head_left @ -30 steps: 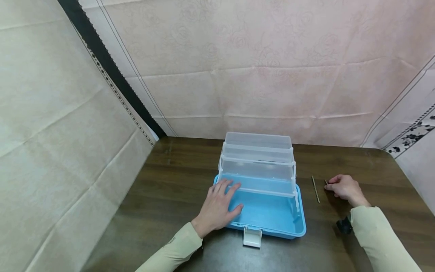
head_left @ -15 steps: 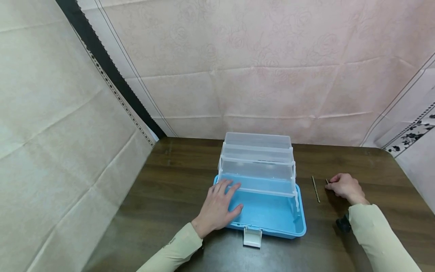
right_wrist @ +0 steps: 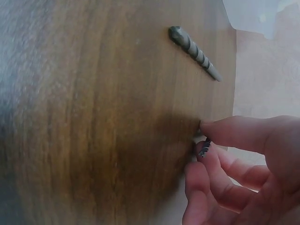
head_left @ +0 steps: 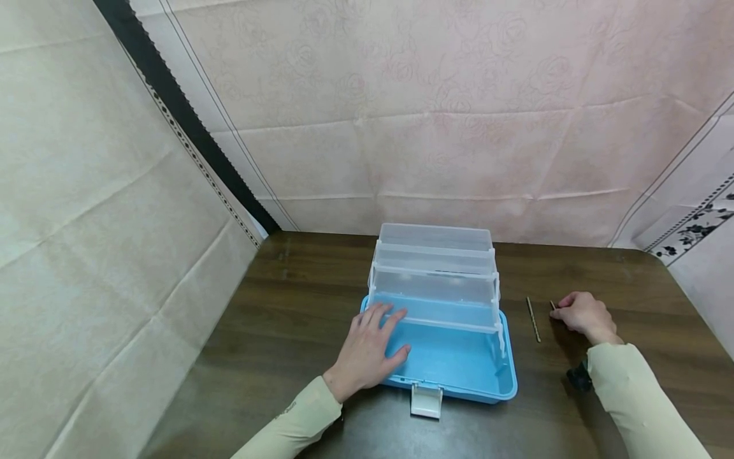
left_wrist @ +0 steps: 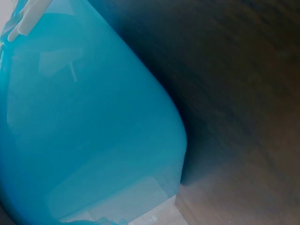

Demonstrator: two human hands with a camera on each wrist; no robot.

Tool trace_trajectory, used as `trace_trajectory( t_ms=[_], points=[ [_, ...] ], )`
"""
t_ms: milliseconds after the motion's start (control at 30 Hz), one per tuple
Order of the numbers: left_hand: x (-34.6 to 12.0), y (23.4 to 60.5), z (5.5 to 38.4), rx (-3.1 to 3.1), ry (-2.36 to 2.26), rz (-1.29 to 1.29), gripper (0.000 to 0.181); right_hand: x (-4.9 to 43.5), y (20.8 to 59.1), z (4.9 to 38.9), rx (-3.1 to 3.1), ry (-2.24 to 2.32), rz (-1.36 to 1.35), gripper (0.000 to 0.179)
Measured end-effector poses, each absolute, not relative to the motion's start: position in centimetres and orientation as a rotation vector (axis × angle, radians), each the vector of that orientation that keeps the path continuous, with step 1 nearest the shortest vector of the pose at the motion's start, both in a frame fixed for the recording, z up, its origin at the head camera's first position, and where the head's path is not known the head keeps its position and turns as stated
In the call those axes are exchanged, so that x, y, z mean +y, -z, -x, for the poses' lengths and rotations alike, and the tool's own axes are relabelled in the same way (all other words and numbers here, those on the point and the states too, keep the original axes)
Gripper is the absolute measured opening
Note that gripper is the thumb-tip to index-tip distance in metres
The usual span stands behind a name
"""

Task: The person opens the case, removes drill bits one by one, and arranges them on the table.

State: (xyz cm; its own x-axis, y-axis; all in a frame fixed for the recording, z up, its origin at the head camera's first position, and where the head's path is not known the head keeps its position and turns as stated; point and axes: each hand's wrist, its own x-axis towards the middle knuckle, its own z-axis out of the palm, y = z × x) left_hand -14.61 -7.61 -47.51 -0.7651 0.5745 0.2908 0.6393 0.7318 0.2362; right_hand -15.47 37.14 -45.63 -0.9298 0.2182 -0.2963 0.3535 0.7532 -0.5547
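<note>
A blue toolbox [head_left: 453,357] with tiered clear trays [head_left: 432,261] raised at its back stands on the table. My left hand [head_left: 369,347] rests over the box's left rim, its fingers spread and fairly straight. In the left wrist view the blue wall of the toolbox [left_wrist: 93,117] fills the left side; the hand is out of that view. To the right of the box, my right hand [head_left: 582,315] pinches a small drill bit [right_wrist: 205,148] between thumb and fingertips, close over the table. The fingers hide part of this bit. Beside it lies a longer, thicker drill bit [head_left: 533,320].
The white latch [head_left: 426,400] hangs down at the box's front edge. The brown wooden table [head_left: 275,331] ends at a back edge against a pale patterned cloth [head_left: 447,127]. Another cloth [head_left: 115,223] hangs along the left side.
My right hand has shifted very slightly, a little up and to the right, with the small drill bit still pinched. My left hand and the toolbox look the same.
</note>
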Motion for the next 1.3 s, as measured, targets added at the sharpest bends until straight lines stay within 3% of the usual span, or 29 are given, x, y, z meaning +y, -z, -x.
trace_trajectory(
  t_ms=[967, 1300],
  points=[
    [-7.6, 47.5, 14.5, -2.733, 0.475, 0.962, 0.06, 37.2, 45.2, 15.4, 2.813, 0.87, -0.446, 0.043],
    [-7.5, 47.5, 14.6, -2.729, 0.475, 0.966, 0.059, 34.7, 42.8, 16.6, 3.032, 1.038, -0.14, 0.038]
  ],
)
